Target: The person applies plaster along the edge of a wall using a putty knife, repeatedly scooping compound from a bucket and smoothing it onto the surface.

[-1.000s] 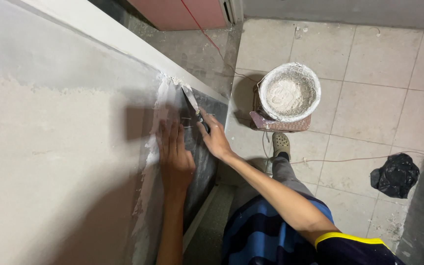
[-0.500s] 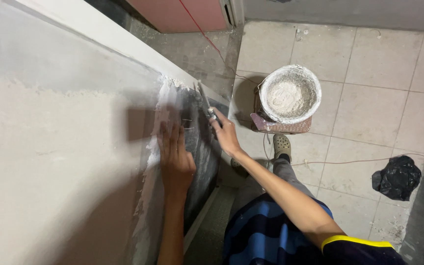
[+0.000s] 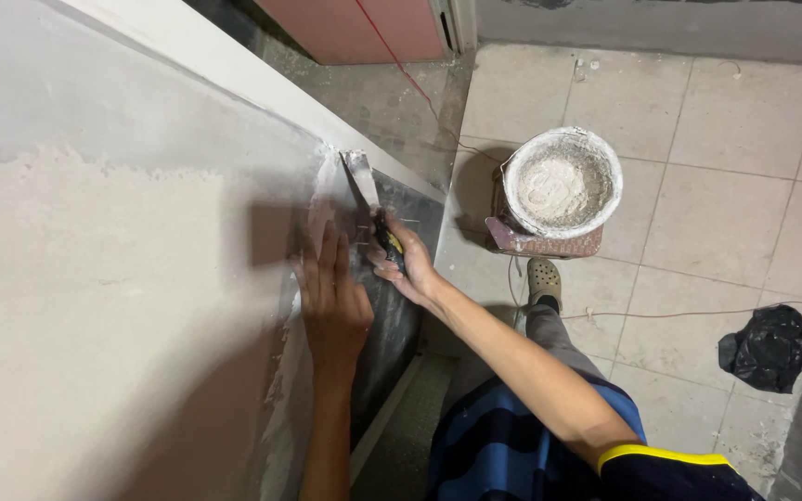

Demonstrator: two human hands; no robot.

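White plaster smears the wall (image 3: 122,306) where my left hand (image 3: 334,301) lies open and flat, holding nothing. Just beside it, my right hand (image 3: 407,264) grips the putty knife (image 3: 364,199), blade above my fingers. Tilted wrong, its corner could gouge the wet coat.

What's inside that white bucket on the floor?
The white bucket holds pale, lumpy plaster or filler, smeared up its rim. How deep it goes is hidden. It sits on a reddish block, mostly covered by the bucket.
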